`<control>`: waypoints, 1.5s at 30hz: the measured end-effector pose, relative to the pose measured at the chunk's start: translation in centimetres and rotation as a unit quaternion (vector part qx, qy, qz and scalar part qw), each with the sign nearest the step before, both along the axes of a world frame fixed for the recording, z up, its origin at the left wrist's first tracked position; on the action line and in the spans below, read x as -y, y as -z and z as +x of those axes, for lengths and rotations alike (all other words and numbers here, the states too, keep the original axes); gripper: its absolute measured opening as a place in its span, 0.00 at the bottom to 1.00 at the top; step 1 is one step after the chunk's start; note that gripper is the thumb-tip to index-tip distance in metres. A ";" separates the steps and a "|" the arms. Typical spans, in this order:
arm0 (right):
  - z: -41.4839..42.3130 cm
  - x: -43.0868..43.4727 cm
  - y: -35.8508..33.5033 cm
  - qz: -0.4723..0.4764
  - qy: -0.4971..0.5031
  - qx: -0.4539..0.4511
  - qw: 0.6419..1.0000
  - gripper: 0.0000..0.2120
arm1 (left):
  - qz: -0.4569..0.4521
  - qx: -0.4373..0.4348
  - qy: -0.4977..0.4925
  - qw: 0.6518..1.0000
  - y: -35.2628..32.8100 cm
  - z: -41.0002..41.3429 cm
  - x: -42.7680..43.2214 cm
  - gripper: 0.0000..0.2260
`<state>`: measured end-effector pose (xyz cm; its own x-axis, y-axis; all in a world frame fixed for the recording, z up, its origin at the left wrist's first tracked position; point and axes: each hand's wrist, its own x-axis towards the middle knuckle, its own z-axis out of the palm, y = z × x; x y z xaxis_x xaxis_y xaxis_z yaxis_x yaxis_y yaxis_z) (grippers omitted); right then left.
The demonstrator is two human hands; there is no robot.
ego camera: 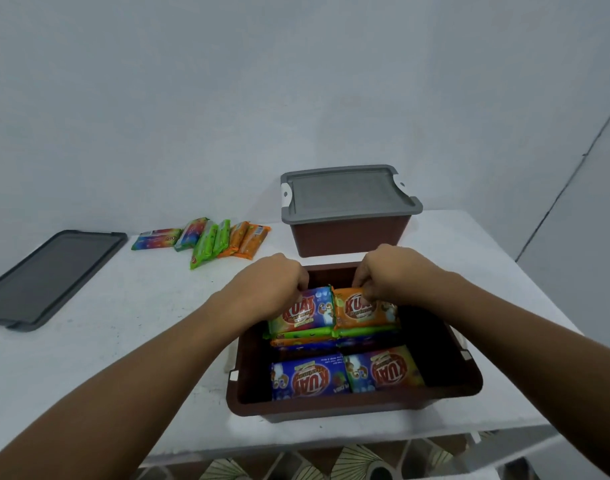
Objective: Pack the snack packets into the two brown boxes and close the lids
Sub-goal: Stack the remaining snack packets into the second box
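In the head view, a blue KUAT packet point(303, 311) is pinched at its top by the left hand point(272, 282), and an orange KUAT packet point(362, 311) by the right hand point(390, 271). Both packets stand inside the open brown box point(331, 407) at the table's point(123, 323) near edge. Loose packets point(206, 239) and a lidded brown box point(348, 237) are set along the far edge, and a grey lid point(50, 261) lies at the left edge.

Snack packets point(310, 379) lie in the open brown box point(331, 408).
The left grip point(272, 285) holds a blue packet point(303, 311), the right grip point(393, 271) an orange packet point(362, 311). A shut brown box point(348, 237), loose packets point(206, 239) and a grey lid point(50, 265) sit on the bench point(123, 323).
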<state>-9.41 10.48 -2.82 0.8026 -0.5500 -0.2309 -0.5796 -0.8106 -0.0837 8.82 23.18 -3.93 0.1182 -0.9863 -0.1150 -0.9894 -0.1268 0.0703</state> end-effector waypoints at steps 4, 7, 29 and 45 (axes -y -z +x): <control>0.1 -0.7 -0.2 -0.067 -0.026 0.001 0.997 0.14 | -0.026 -0.011 -0.003 1.000 0.1 0.2 -0.4 0.08; 0.4 -1.2 0.2 -0.014 -0.041 -0.048 0.998 0.21 | 0.061 -0.005 0.029 0.998 -0.1 0.2 -0.7 0.16; 7.0 -2.6 -1.3 0.104 -0.027 0.204 0.973 0.04 | -0.140 -0.138 0.053 0.979 0.0 6.5 -2.1 0.08; 26.6 -6.3 -0.3 0.062 0.009 0.201 0.978 0.15 | -0.195 -0.153 -0.047 0.968 0.3 24.0 -6.3 0.07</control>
<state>17.17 16.77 -2.49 0.8324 -0.5531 0.0353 -0.4941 -0.7695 -0.4047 32.85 29.45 -4.24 0.2283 -0.9486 0.2194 -0.9000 -0.1197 0.4190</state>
